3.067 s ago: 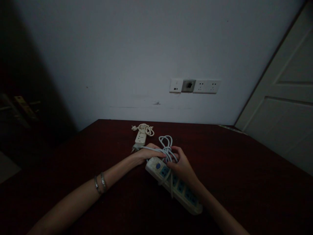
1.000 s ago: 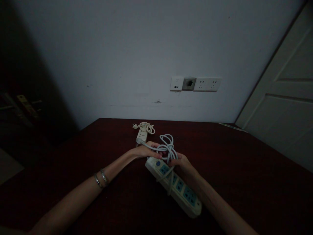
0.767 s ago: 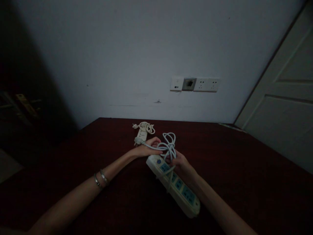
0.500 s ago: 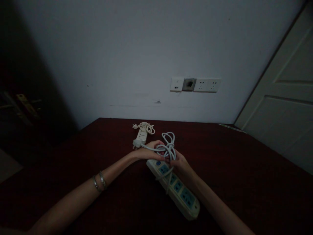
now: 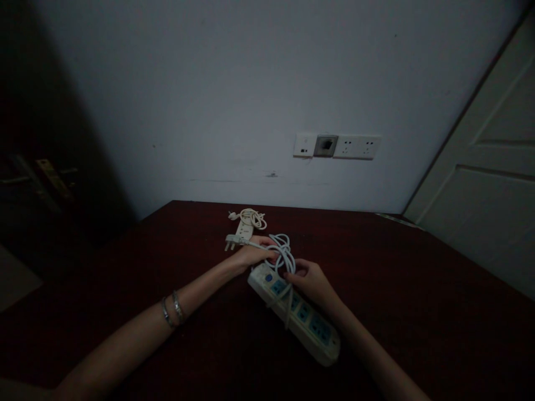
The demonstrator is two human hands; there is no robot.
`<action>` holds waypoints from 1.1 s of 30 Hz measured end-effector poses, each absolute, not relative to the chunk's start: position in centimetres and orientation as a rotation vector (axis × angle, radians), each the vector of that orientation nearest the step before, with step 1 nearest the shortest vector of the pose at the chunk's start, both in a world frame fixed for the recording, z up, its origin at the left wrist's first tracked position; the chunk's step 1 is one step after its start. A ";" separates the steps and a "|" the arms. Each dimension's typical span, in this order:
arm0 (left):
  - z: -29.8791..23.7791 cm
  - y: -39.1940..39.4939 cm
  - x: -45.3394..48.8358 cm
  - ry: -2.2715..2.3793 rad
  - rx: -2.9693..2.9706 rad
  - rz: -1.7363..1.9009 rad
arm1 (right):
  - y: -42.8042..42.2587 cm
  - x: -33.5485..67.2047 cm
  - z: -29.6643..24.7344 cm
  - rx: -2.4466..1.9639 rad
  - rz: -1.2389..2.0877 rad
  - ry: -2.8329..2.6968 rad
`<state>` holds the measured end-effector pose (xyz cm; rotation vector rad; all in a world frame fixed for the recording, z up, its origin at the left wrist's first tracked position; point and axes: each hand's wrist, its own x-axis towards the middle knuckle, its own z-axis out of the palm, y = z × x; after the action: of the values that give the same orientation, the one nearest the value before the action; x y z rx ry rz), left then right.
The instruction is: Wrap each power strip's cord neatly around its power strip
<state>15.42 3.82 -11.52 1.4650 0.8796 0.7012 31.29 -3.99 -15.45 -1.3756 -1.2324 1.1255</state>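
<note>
A large white power strip (image 5: pixel 307 328) with blue socket faces lies slanted on the dark red table, its cord wrapped across the body. The rest of its pale cord (image 5: pixel 285 256) is gathered in loops above the strip's far end. My left hand (image 5: pixel 259 252) is closed around the left side of these loops. From that bundle the cord runs left to a white plug (image 5: pixel 234 240) with its prongs pointing down. On the right side, my right hand (image 5: pixel 307 277) pinches the cord between thumb and fingers, just over the strip.
Behind my left hand lies a smaller cream power strip (image 5: pixel 244 227) with its own coiled cord (image 5: pixel 256 219) on top. The table (image 5: pixel 376 278) meets a wall with a row of sockets (image 5: pixel 337 146). A white door (image 5: pixel 497 195) stands at the right.
My right hand has shifted slightly right and its fingers have opened out a little from the bundle. The cord loops sit lower and closer together. The plug has turned, showing its prongs downward.
</note>
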 end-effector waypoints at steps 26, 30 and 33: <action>-12.4 4.3 15.2 0.672 1.851 0.855 | -4.7 29.7 -14.0 -1.016 1.353 -0.722; -12.8 4.0 15.4 0.728 1.923 0.885 | -4.6 29.3 -14.0 -0.945 1.406 -0.606; -13.0 4.0 15.1 0.689 1.984 0.921 | -4.5 29.1 -14.0 -0.901 1.425 -0.584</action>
<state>15.06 3.96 -12.97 1.9844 0.6893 0.9207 29.14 -4.48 -14.03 -0.9005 -0.5836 1.4247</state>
